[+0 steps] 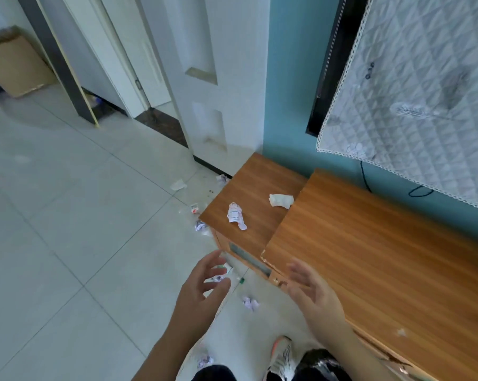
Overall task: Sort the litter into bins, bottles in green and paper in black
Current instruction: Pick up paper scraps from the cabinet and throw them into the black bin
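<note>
Both hands hover empty, fingers spread loosely: left hand [205, 284] over floor litter, right hand [312, 290] near the cabinet [369, 257] edge.

My left hand [205, 281] covers part of a clear bottle [233, 273] on the floor [67, 243], so I only see a bit of it and its green cap. My fingers look blurry. The paper ball [205, 361] by my knee is partly cut off behind my arm. My right hand [312, 290] hides the front corner of the wooden cabinet [369, 257]. The small scraps [195, 208] near the cabinet are too tiny to tell what they are. The quilted cloth [424, 92] hides most of the black screen [328, 64].
</note>
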